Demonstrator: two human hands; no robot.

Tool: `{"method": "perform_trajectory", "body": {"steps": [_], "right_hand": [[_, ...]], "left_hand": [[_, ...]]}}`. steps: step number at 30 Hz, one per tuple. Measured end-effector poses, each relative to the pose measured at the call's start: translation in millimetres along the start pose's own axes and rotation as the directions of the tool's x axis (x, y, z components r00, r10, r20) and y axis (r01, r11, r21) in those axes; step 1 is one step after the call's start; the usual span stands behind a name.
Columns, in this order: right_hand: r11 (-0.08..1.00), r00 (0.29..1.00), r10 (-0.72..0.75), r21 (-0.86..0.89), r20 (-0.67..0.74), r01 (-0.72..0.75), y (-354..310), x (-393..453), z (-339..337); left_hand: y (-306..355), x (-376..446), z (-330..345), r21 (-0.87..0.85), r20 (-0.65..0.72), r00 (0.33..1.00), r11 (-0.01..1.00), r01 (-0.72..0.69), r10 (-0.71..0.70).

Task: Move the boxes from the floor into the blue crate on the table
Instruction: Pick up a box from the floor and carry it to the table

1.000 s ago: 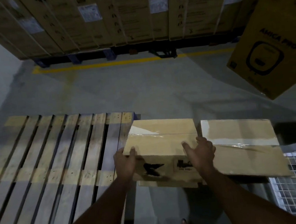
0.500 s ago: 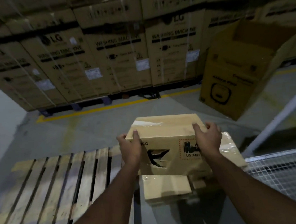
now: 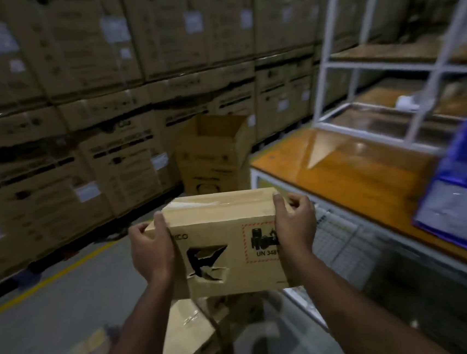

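The box point(image 3: 227, 243) is brown cardboard, sealed with clear tape along its top. Its front side has a torn hole with a black mark around it, and a red-framed label with "UN 348" printed under black pictures. The left hand point(image 3: 152, 251) grips the left end, with the thumb over the top edge. The right hand point(image 3: 294, 228) grips the right end in the same way. The box is held in the air at chest height, in front of the orange surface point(image 3: 348, 171). The blue crate point(image 3: 465, 171) stands on this surface at the right, well apart from the box.

Compared with half a second ago, the box is higher and the view has turned right: the pallet is almost gone, and the surface, the crate and a white rack point(image 3: 386, 56) have appeared. Another box point(image 3: 185, 338) lies below.
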State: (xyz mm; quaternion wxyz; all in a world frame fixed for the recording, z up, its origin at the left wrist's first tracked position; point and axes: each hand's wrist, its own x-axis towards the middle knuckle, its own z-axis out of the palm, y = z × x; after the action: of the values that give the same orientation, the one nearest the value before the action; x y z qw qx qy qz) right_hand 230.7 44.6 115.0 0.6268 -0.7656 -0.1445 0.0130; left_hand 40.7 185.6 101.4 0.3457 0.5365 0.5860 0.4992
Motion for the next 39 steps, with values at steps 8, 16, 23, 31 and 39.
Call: {"method": "perform_trajectory", "body": {"steps": [8, 16, 23, 31, 39], "right_hand": [[0.999, 0.950, -0.042, -0.025, -0.311, 0.036, 6, 12, -172], [0.993, 0.861, -0.105, -0.012, -0.498, 0.114, 24, -8, -340], [0.995, 0.782, -0.101, -0.067, -0.615, 0.076, 47, -29, -477], [0.991, 0.633, -0.080, -0.127, -0.770, -0.030, 80, -49, -622], [0.986, 0.485, -0.052, -0.123, -0.873, -0.115, 102, -62, -723]], "left_hand": [[77, -125, 45, -0.104, 0.112, 0.976, 0.979, -0.174, 0.186], [138, -267, 56, -0.203, 0.163, 0.929, 0.932, -0.299, 0.333], [166, -385, 50, -0.278, 0.267, 0.838, 0.871, -0.405, 0.476], [183, -510, 61, -0.404, 0.428, 0.657, 0.782, -0.476, 0.621], [199, -613, 90, -0.538, 0.525, 0.487, 0.716, -0.445, 0.698]]}}
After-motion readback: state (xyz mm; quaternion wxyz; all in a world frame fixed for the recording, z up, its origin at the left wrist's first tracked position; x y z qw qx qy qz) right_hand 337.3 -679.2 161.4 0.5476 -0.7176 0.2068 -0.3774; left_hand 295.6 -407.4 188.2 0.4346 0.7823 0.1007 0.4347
